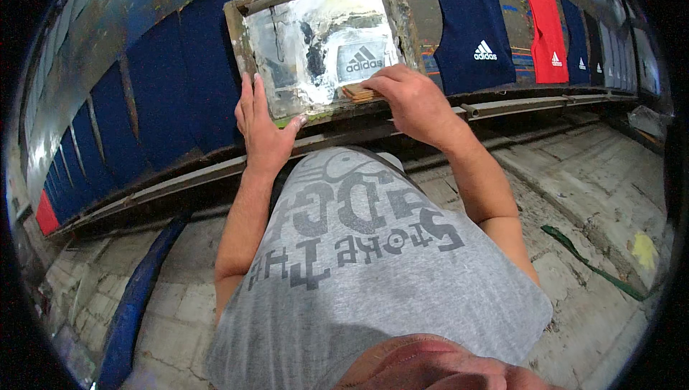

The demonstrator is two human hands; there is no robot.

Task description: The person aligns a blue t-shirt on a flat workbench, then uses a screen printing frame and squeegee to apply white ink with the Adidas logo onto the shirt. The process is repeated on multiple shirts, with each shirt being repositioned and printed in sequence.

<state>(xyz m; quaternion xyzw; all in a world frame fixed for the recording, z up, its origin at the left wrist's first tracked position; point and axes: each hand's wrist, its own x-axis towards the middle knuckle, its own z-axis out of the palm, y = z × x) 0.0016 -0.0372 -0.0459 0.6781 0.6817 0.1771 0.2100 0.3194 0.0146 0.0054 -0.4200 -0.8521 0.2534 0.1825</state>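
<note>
A wooden screen frame [237, 36] lies on the sloping board, its mesh [283, 53] smeared white and grey around a clearer patch with a dark stencilled logo. My left hand [262, 124] grips the frame's lower left corner, fingers along the side and thumb at the bottom edge. My right hand [413, 106] grips a flat wooden-handled squeegee [357, 93] at the lower right inside the frame, just below the stencil. The squeegee's blade cannot be made out.
Navy fabric pieces [201, 67] line the board, some with white logos on the right, beside a red piece [543, 27]. A metal rail [545, 101] runs along the board's near edge. A blue strip [140, 289] and a green strap [592, 261] lie on the concrete floor.
</note>
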